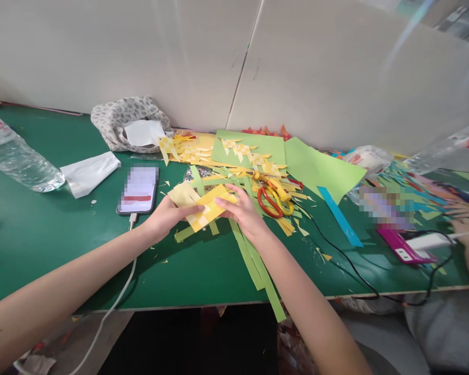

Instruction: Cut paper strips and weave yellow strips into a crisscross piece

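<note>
A woven piece of yellow and cream paper strips is held between my two hands above the table's middle. My left hand pinches its left side, thumb on top. My right hand grips the right end, its thumb pressed on the yellow paper. Green paper strips lie beneath and hang past the table's front edge. Just right of my right hand are scissors with red and yellow handles. Behind lie several woven yellow paper fish, some on a green paper sheet.
A charging phone, a white tissue, a patterned cloth bag and a water bottle stand or lie leftward. To the right are a blue strip, a magenta power strip, a black cord and another person's hand.
</note>
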The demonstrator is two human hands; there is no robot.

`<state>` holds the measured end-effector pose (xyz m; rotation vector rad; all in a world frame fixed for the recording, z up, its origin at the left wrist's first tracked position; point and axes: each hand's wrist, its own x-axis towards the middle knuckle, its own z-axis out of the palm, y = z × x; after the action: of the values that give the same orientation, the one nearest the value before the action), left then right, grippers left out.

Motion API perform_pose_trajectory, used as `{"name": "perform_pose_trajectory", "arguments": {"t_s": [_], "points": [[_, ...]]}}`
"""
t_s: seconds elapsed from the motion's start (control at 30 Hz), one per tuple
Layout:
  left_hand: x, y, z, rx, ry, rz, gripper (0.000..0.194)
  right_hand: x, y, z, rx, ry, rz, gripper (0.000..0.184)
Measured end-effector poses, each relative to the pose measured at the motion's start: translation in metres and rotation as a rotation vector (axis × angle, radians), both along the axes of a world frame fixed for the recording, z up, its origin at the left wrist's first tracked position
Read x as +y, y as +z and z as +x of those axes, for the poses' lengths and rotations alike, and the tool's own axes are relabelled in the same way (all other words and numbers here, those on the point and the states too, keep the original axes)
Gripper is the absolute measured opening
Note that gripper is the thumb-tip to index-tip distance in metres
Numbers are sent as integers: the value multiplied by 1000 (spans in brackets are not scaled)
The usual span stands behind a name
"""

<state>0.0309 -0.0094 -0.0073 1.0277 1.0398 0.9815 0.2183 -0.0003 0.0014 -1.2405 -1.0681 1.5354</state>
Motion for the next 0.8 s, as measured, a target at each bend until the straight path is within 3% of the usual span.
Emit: {"name": "perform_pose_trajectory", "arguments": {"t_s": [0.17,0.37,0.47,0.57,0.67,0.8], "points": [[0,3,0,21,10,6,39,-1,4,2,34,90,5,69],[7,-3,-3,44,158,12,34,2,1,6,-20,-90,158,53],[9,-5,-2,-53,242,-25,34,-6,-5,-2,-336,-140,428,35],[9,-5,0,-139,291,-73,30,-16,-11,-15,-702,-80,921,16],[6,-5,2,-211,277,-88,26,-22,-17,-25,-933,61,1293,21],[4,-5,4,-272,263,-123,16,-21,-21,-26,-1150,133,1489,34]]}}
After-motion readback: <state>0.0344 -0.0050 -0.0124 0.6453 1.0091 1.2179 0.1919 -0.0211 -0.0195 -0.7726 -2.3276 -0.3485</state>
